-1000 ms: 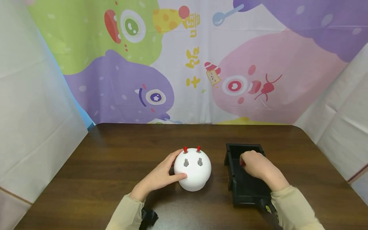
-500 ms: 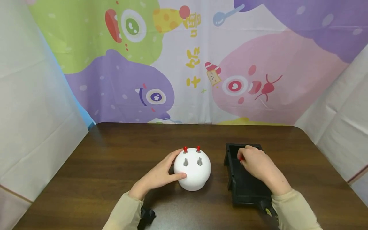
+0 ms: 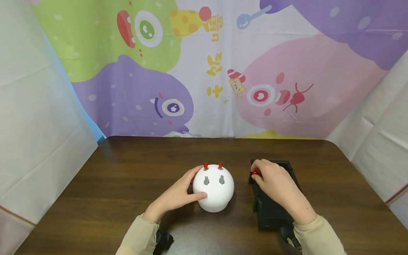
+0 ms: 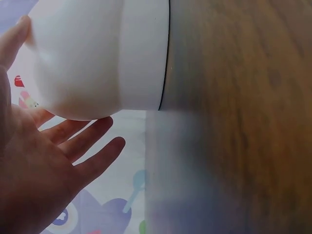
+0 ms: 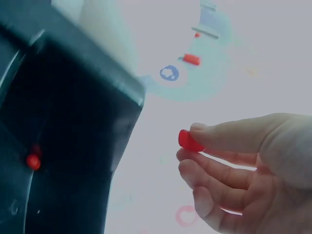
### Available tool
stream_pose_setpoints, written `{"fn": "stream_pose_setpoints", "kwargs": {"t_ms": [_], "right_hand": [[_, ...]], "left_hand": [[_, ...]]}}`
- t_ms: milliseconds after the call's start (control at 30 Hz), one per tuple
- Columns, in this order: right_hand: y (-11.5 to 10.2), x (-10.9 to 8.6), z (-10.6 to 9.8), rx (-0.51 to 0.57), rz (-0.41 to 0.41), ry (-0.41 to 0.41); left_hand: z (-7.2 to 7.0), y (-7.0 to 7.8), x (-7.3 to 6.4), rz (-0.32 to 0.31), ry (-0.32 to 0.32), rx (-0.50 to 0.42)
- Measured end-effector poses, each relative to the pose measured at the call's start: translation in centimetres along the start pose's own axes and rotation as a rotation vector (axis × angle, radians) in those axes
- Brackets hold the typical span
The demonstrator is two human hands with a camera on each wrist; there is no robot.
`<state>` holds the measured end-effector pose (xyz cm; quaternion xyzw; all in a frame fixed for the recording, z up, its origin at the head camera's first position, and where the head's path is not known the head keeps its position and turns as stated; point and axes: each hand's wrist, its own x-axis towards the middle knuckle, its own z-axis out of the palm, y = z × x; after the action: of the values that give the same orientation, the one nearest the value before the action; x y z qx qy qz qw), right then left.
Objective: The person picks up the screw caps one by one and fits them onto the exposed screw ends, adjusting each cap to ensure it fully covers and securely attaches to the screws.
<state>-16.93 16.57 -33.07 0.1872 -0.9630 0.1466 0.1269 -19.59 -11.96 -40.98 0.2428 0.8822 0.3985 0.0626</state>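
A white rounded dome (image 3: pixel 215 198) with a flat-cut base stands on the table. On top it carries two bare grey metal posts (image 3: pixel 206 180) and, behind them, two posts with small red caps (image 3: pixel 205 165). My left hand (image 3: pixel 175 198) holds the dome's left side, thumb at the front and fingers spread around the far side, as the left wrist view also shows. My right hand (image 3: pixel 280 184) is over the far left rim of the black bin (image 3: pixel 271 221), pinching a small red cap (image 5: pixel 189 141) between thumb and forefinger, the other fingers loosely bent.
Inside the bin, the right wrist view shows another small red piece (image 5: pixel 33 162). Black wrist gear (image 3: pixel 164 242) hangs under the left sleeve. A printed cartoon curtain (image 3: pixel 216 113) stands behind the brown wooden table (image 3: pixel 143 152), with white cloth at both sides.
My right hand has come up from inside the bin and moved left to its rim, with the red cap now showing in the fingers. The left hand and the dome have stayed put.
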Motion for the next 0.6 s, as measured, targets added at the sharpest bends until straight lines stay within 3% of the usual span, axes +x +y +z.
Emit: {"fn": "stream_pose_setpoints", "kwargs": {"t_ms": [300, 600], "right_hand": [[-1.8, 0.1, 0.5, 0.0, -0.072, 0.169], [-3.7, 0.6, 1.0, 0.058, -0.095, 0.257]], "left_hand": [[0.0, -0.1, 0.1, 0.012, 0.003, -0.005], [0.0, 0.1, -0.1, 0.005, 0.002, -0.021]]}}
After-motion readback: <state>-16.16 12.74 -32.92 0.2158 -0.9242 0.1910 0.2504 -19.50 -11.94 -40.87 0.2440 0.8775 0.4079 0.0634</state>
